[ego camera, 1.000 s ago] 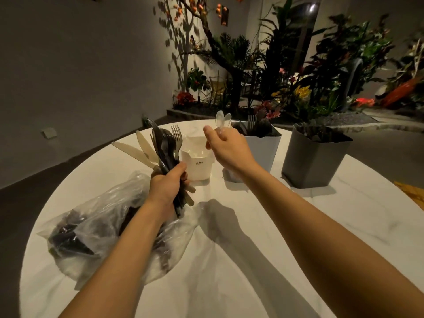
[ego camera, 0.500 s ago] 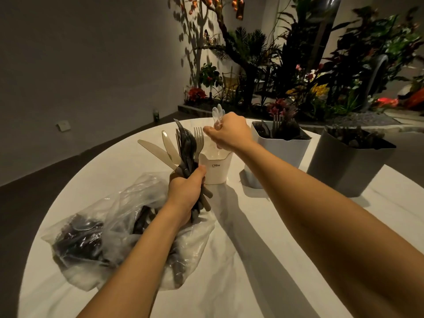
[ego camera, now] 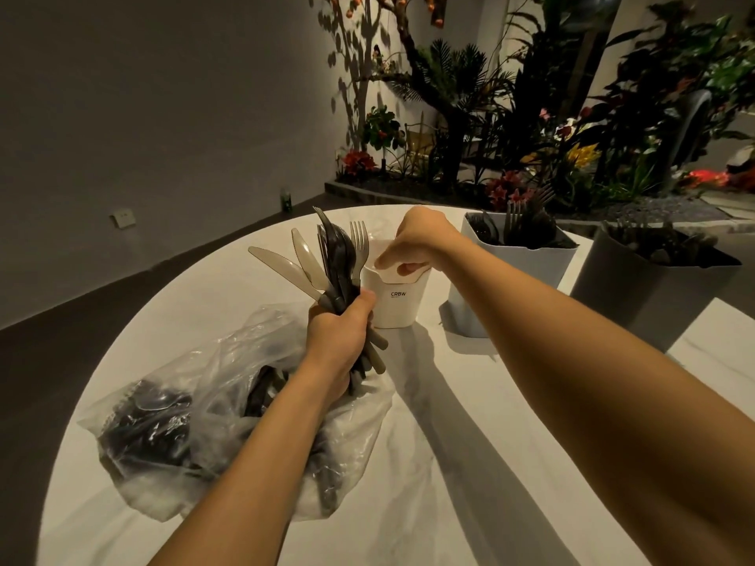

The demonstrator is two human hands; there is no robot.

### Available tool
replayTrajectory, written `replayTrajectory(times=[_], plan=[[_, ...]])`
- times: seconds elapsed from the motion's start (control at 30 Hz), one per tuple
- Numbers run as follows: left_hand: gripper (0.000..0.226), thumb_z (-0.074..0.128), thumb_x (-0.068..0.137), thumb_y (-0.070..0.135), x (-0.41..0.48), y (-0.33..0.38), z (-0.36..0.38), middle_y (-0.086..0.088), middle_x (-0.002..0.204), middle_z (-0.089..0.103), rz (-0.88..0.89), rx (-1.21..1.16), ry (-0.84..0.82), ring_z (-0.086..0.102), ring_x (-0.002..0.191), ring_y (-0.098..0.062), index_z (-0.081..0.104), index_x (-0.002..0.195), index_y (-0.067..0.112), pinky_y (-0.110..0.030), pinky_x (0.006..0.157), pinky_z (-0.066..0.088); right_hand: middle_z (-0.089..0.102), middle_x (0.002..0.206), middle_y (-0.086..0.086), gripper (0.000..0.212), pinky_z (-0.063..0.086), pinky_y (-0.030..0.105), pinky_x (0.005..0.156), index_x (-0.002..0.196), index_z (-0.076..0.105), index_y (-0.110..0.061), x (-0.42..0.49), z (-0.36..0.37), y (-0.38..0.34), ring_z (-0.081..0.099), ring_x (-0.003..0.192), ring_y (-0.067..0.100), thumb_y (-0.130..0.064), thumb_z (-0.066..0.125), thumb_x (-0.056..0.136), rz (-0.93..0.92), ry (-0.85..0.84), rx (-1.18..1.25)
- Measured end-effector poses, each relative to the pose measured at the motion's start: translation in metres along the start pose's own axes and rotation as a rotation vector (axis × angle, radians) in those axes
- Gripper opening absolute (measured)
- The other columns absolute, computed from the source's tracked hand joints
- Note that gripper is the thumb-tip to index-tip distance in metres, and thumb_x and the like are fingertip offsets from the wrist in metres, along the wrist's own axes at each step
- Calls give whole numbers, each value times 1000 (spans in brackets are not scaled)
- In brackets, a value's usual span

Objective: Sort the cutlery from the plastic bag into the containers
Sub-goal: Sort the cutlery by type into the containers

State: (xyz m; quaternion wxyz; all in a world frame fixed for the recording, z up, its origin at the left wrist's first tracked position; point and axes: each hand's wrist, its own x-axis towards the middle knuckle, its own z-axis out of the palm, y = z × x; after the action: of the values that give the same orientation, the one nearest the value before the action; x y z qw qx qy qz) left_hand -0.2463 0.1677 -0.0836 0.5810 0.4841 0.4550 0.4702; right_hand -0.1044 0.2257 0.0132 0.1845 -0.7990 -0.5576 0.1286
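Left hand (ego camera: 339,337) grips cutlery bundle (ego camera: 335,259), right hand (ego camera: 421,243) curls over white container (ego camera: 394,304), grip contents unclear; best release low inside, bundle kept off rim.

"CRBW" in dark letters on the white container (ego camera: 394,298) (smaller line beneath, unreadable)

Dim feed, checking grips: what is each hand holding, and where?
The left hand grips a bundle of plastic cutlery by the handles. The right hand curls over the white container; whether it holds anything cannot be told.
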Motion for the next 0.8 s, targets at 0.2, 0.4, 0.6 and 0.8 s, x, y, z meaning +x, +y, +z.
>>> replayTrajectory(times=[0.2,0.4,0.6,0.8], plan=[[38,62,100,34,0,0,-2,-23,66,70,-23,13,-6,57,41,-34,64,83,-1,-39,51,50,77,86,6,31,61,32,77,98,76,-6,-4,-9,2,73,79,17,-20,86,73,-17,-29,-18],[32,65,97,28,-3,2,-1,-16,61,66,-39,-30,-29,64,51,-33,64,81,0,-53,64,54,71,84,3,8,60,31,70,85,73,-12,-34,-3,13,68,82,16,-6,67,85,-95,271,507],[11,64,97,12,-30,11,7,-4,63,59,-35,-163,-173,63,52,-20,72,94,5,-31,51,52,64,75,0,3,41,13,52,92,71,-8,-120,17,38,54,60,4,-11,69,91,-183,270,957],[19,53,100,7,-67,15,17,-7,65,52,-57,-164,-472,55,60,-18,67,87,1,-31,53,50,62,67,4,18,40,24,50,87,72,-9,-164,24,65,56,58,14,-27,75,91,-138,-16,1056]])
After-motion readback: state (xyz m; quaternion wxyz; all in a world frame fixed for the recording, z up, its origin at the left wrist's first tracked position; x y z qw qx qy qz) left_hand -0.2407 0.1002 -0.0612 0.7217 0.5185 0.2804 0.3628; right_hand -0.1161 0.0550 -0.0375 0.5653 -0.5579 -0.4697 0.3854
